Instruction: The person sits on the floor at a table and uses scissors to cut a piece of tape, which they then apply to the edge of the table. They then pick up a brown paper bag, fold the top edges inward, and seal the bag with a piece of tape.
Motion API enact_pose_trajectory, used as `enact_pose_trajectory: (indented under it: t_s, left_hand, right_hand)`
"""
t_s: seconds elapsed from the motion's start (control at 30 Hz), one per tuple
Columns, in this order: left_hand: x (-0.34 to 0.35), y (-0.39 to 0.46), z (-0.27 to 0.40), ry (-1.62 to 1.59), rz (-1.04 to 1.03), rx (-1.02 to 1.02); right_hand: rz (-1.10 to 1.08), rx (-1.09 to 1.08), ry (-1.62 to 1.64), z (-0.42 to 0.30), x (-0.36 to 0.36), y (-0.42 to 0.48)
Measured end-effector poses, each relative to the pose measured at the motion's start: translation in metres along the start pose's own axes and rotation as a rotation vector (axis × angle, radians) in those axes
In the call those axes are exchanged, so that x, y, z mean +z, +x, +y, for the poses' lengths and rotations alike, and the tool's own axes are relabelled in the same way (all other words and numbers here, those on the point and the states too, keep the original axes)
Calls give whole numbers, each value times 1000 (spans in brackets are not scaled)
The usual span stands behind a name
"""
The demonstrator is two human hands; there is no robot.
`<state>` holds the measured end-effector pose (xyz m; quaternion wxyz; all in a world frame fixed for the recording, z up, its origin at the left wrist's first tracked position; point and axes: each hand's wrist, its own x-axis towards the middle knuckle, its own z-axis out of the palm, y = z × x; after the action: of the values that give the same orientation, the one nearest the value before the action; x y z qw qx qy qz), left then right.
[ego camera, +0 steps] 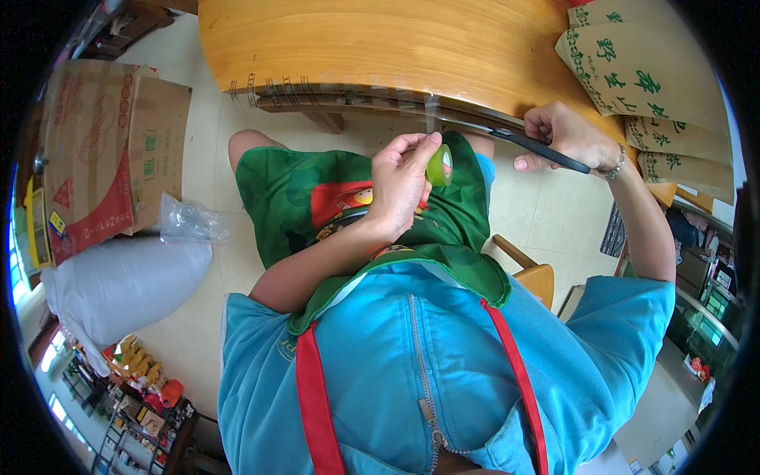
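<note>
My left hand [401, 181] pinches a roll of clear tape on a green core [438, 167] above my lap. From the fingertips a short strip of clear tape [431, 111] runs up to the front edge of the wooden table [380, 44]. Black-handled scissors [528, 144] are in my right hand [561, 139], their blades pointing left and reaching close to that strip. Whether the blades touch the tape is hard to tell. More pieces of clear tape [380, 83] stick along the table's edge, some with dark printed marks. A green apron [297, 196] covers my lap.
Brown paper bags [641, 71] bearing green writing lie stacked at the table's right end. Cardboard boxes [89, 154], a clear plastic bag [190, 221] and a stuffed white sack [130, 285] occupy the left side. A wooden chair [536, 286] stands by my right.
</note>
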<state>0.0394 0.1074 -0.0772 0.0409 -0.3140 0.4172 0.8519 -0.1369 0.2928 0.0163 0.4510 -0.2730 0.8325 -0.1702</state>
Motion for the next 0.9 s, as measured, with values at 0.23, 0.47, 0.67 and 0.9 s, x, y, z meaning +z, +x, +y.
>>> enact_pose_trajectory:
  t_s: [0.23,0.47,0.67,0.9]
  left_hand:
    - [0,-1,1,-2,-11,-24]
    - [-2,2,0,-2,-9,-27]
    - [-2,0,1,-6,-30,-50]
    - [-3,0,4,16,-48,-59]
  right_hand:
    - [-4,-17,-50,0,-1,0]
    - [-26,4,-27,-8,3,7]
    - [19,-18,-120,-6,4,6]
    - [28,-46,-98,-7,6,8]
